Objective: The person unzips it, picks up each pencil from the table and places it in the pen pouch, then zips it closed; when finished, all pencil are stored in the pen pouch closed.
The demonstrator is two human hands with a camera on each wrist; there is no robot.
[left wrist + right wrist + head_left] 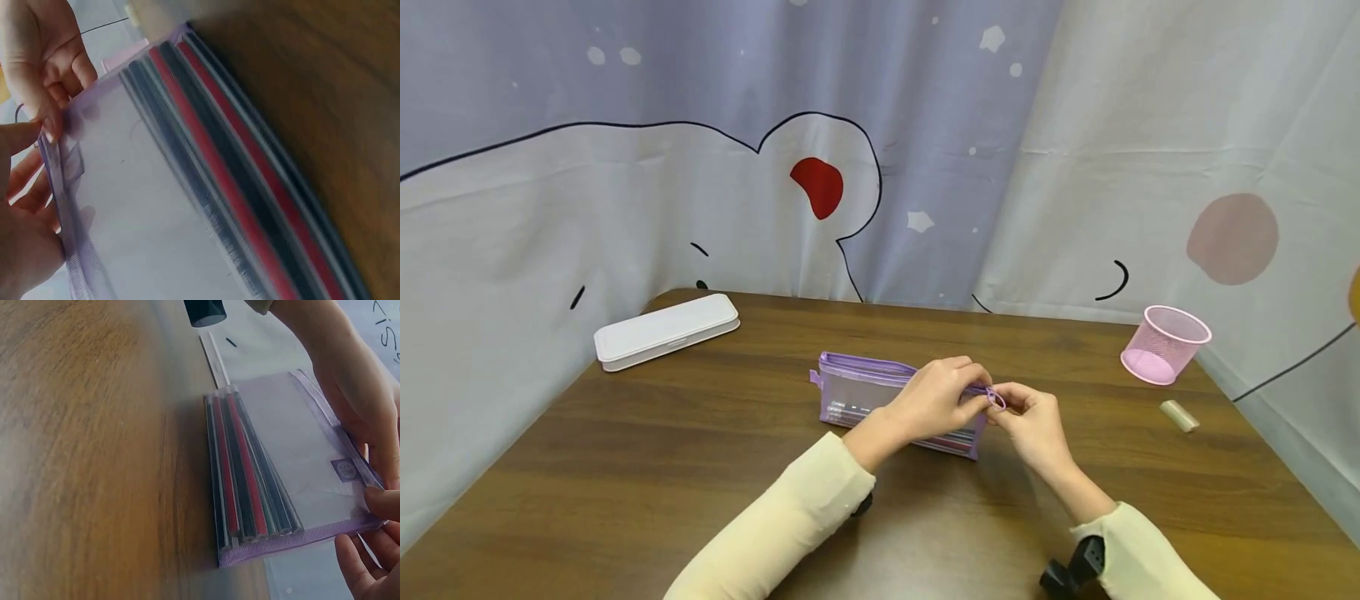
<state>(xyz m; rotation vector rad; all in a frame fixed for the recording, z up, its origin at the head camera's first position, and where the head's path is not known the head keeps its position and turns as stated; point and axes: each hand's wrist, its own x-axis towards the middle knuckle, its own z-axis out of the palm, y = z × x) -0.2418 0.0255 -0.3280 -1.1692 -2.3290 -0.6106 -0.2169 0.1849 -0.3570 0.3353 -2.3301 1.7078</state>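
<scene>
A purple-trimmed see-through pencil case (861,390) stands on the table, with several dark and red pens (236,465) lying along its bottom. At the right end of its top edge, my left hand (934,400) grips the rim with fingers behind and thumb in front. My right hand (1034,427) pinches the same upper corner, beside a small purple loop (996,399). In the right wrist view a small square purple label (344,469) shows near the zipper edge. The far side of the case's top is partly hidden by my left hand.
A white pencil box (666,332) lies at the back left of the brown wooden table (700,467). On the right are a pink mesh pen cup (1163,346) and a small pale eraser-like block (1180,416). A patterned curtain (925,150) borders the table's back.
</scene>
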